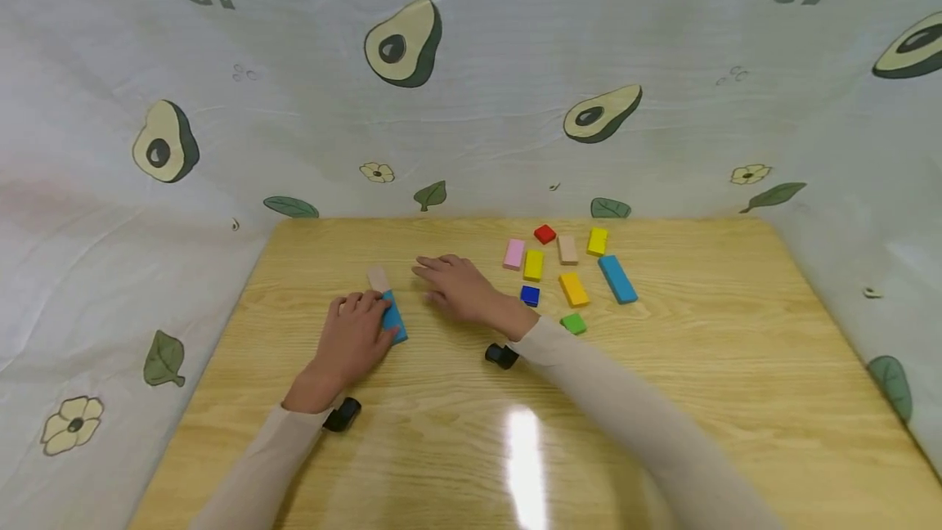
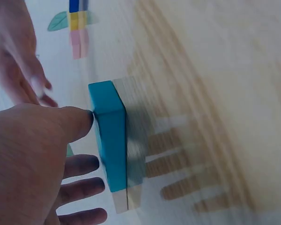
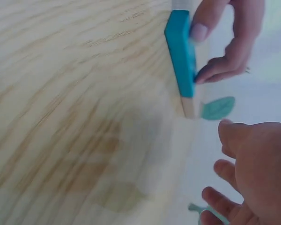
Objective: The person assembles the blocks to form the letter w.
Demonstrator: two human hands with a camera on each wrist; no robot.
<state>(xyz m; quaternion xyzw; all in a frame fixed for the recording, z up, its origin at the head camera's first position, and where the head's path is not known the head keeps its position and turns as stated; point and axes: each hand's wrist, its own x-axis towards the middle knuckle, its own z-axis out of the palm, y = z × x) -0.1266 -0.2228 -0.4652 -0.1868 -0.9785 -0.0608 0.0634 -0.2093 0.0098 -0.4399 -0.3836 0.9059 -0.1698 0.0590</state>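
My left hand (image 1: 356,332) is over a flat blue block (image 1: 394,319) on the left part of the table. In the left wrist view its thumb touches the top edge of the blue block (image 2: 111,145), with the other fingertips spread along the top. A pale wooden block (image 1: 379,278) meets the far end of the blue one. My right hand (image 1: 464,289) holds nothing and hovers to the right of these blocks, fingers extended and slightly bent. In the right wrist view, the right hand (image 3: 262,173) is apart from the blue block (image 3: 180,54).
Right of the hands, several loose blocks lie scattered: pink (image 1: 513,254), red (image 1: 545,234), yellow (image 1: 533,265), orange (image 1: 573,289), dark blue (image 1: 530,295), green (image 1: 573,323) and a long blue one (image 1: 617,280). A printed cloth (image 1: 500,105) hangs behind the wooden table (image 1: 441,432).
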